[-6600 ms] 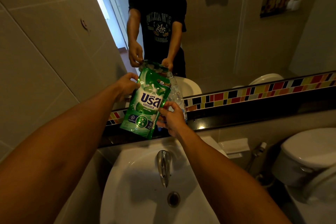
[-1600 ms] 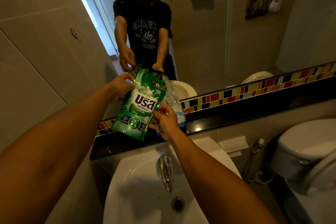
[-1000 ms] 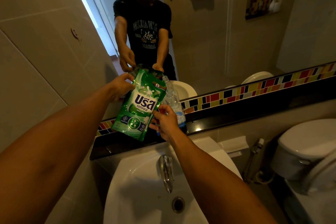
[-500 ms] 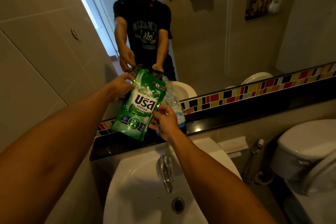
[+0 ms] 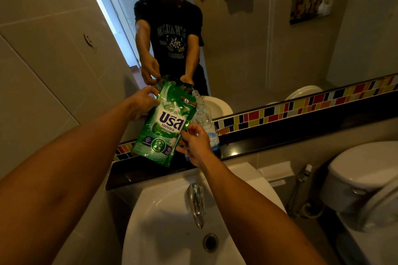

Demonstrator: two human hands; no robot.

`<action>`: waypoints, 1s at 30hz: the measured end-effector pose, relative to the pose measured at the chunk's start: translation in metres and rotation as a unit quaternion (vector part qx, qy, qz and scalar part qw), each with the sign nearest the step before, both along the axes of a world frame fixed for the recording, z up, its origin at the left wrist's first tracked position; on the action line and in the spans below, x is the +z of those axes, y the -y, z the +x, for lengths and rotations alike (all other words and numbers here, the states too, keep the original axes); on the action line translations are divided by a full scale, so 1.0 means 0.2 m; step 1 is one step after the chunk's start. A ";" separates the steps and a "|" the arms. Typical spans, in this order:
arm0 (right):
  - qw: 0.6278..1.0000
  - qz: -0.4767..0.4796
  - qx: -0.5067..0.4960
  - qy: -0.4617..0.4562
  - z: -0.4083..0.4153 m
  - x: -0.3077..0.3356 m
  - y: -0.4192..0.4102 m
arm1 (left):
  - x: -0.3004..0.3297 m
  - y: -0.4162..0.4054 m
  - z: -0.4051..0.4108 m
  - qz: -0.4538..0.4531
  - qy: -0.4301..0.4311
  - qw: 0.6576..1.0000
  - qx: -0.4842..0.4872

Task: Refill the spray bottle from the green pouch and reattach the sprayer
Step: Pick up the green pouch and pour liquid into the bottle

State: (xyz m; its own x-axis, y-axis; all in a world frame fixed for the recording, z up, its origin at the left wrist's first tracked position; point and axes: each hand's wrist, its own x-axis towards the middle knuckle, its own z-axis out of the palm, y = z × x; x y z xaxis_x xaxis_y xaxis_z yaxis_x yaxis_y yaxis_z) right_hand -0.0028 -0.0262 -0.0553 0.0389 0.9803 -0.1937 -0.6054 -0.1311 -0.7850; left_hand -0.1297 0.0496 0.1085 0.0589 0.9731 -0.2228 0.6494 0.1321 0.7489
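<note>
Head view, the only one on offer: the green pouch (image 5: 165, 122) is up and tilted over the dark ledge behind the sink (image 5: 163, 217), near the ledge's left end. The left hand (image 5: 141, 103) pinches the pouch by its upper left edge, fingers curled onto the film. The right hand (image 5: 195, 143) is closed around the lower right side of the pouch and seems to press against the clear bottle (image 5: 204, 122) just behind it; whether it grips the bottle as well, I cannot tell.

The bottle stands on the ledge with its neck open and no sprayer on it. The pouch's top right corner sits right beside that narrow mouth, and the sprayer itself is nowhere to be seen.

Now the hazards. That neck is small and the pouch is soft, so a squeeze from the right hand could send liquid past the opening, down the bottle and onto the ledge. I judge the spout corner hidden behind the pouch's own fold, so alignment is being done partly blind. A light, mostly empty bottle on a narrow ledge could tip if the pouch leans on it, and it would go straight towards the basin. A wet outside would also make threading the sprayer back on slippery.
</note>
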 end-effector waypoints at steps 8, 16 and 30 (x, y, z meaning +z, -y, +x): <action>1.000 -0.002 -0.002 -0.010 -0.01 0.00 0.00 | 0.00 0.00 -0.01 -0.003 -0.003 1.000 -0.003; 1.000 0.002 0.001 -0.008 0.00 0.01 0.00 | 0.01 0.00 0.00 0.002 -0.006 1.000 -0.005; 1.000 0.004 0.000 -0.013 0.00 0.00 -0.01 | 0.01 -0.01 0.00 0.001 -0.008 1.000 -0.007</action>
